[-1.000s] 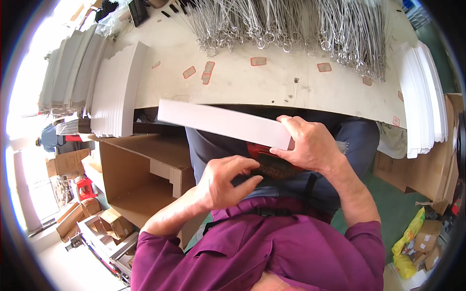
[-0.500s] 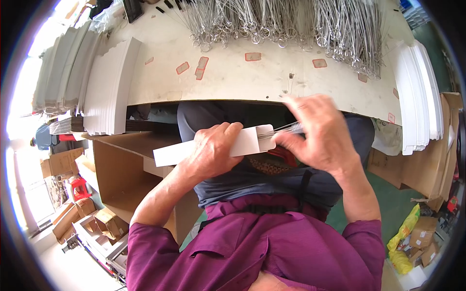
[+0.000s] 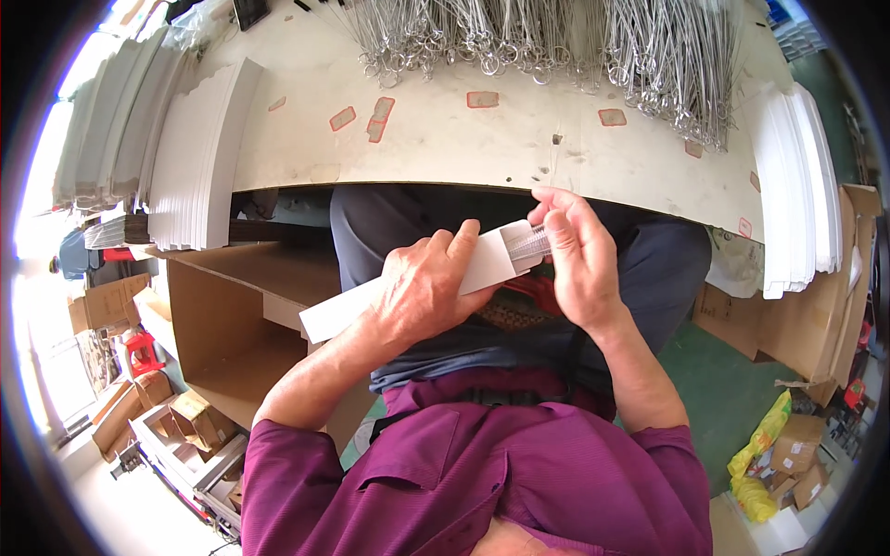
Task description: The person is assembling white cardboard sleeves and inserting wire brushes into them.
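Note:
A long, slim white box [image 3: 487,265] lies slanted over my lap, its open end up and to the right. My left hand [image 3: 415,289] is wrapped round its middle from above. Out of the open end stick thin wire brushes [image 3: 528,244] with pale bristles; the rest of them is hidden inside the box. My right hand [image 3: 586,264] is at that end, thumb and fingers closed about the protruding brush ends. Just beyond is the table's near edge.
Many wire brushes with ring ends [image 3: 501,46] lie across the table's [image 3: 417,153] far side. Flat white cartons [image 3: 199,157] stand at the left, more white cartons [image 3: 793,195] at the right. A big open cardboard box [image 3: 218,315] sits below left; a yellow bag [image 3: 762,454] lies lower right.
My right hand has moved left toward the box, and the brushes are farther inside it. The box's open end has tilted up a little.

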`<state>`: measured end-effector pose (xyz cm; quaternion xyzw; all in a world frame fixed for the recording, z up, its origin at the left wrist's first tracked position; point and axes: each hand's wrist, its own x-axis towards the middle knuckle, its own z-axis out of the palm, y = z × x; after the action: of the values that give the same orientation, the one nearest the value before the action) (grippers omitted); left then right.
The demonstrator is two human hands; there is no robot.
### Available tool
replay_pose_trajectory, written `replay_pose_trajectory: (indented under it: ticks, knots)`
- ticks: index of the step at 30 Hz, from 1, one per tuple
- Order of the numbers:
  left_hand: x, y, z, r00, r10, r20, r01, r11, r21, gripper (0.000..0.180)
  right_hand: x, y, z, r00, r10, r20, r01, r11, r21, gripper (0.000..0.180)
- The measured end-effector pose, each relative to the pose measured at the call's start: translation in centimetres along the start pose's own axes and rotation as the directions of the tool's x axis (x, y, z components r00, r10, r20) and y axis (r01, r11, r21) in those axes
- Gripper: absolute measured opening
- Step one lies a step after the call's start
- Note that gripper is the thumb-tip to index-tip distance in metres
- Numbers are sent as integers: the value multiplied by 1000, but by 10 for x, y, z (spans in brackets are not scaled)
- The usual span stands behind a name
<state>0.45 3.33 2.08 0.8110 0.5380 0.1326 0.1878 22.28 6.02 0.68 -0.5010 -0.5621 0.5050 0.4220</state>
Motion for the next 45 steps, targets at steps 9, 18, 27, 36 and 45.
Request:
replay_pose_trajectory:
  ticks: [9, 18, 27, 36, 45]
  knots:
    - [-9, -6, 1, 999, -38, 27, 37, 999, 32, 72, -12, 11, -24, 987, 156, 39, -159, 984, 81, 35]
    - [-12, -8, 7, 1000, -1, 13, 0, 998, 59, 75, -12, -4, -17, 946, 320, 52, -322, 908, 269, 21]
    - [-14, -2, 8, 1000, -23, -16, 22, 998, -63, 71, -27, 23, 29, 979, -191, -79, 186, 980, -65, 15]
    - [-15, -4, 9, 995, -90, -33, 84, 986, -144, 79, -34, 28, 13, 982, -119, 145, 118, 993, 14, 38]
    - [-8, 3, 12, 985, -101, 137, 144, 923, -356, 75, -46, 22, 36, 980, 198, -3, -180, 898, 401, 29]
